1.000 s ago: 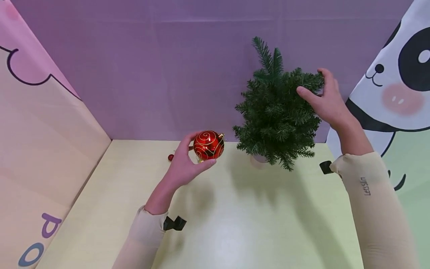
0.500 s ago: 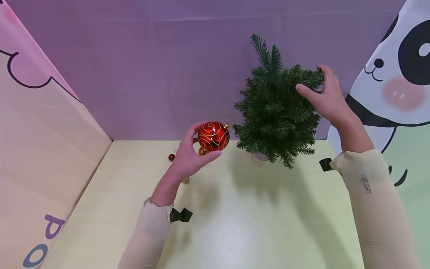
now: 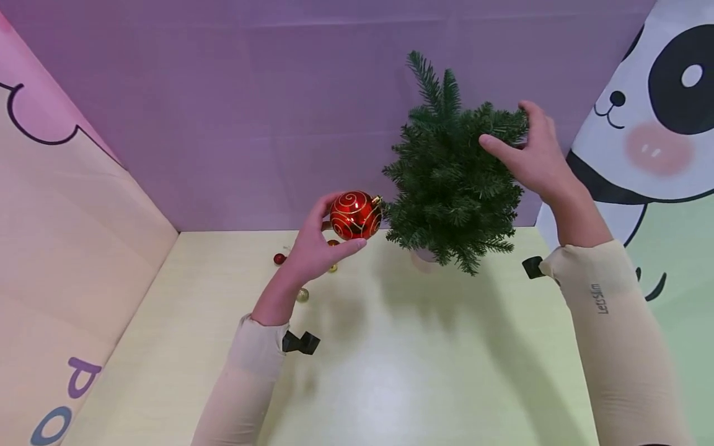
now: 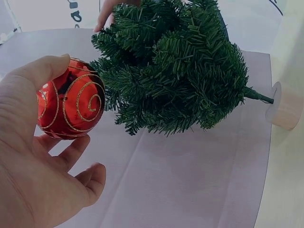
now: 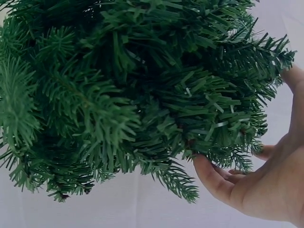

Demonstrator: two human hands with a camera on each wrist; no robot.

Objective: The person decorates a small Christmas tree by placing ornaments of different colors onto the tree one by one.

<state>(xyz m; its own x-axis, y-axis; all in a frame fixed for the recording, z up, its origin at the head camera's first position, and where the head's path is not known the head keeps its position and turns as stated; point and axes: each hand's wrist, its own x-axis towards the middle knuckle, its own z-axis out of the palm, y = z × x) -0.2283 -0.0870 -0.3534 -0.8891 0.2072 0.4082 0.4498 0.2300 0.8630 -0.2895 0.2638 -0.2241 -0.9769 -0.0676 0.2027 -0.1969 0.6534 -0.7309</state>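
Note:
A red Christmas bauble with gold glitter swirls and a gold cap is held by my left hand, thumb on one side and fingers on the other. The bauble is above the table, its cap close to the left branches of a small artificial Christmas tree. In the left wrist view the bauble overlaps the branch tips. My right hand holds the tree's upper right branches between thumb and fingers. In the right wrist view several fingers of the right hand are partly hidden among the needles.
The tree stands on a pale round base at the table's back. Behind my left hand lie a small red bauble and small gold baubles, one gold bauble beside the wrist. A purple backdrop rises behind; printed panels flank both sides.
My left hand has raised the red bauble and moved it slightly right, toward the tree. Small gold baubles have come into sight behind that hand. The right hand stays on the branches.

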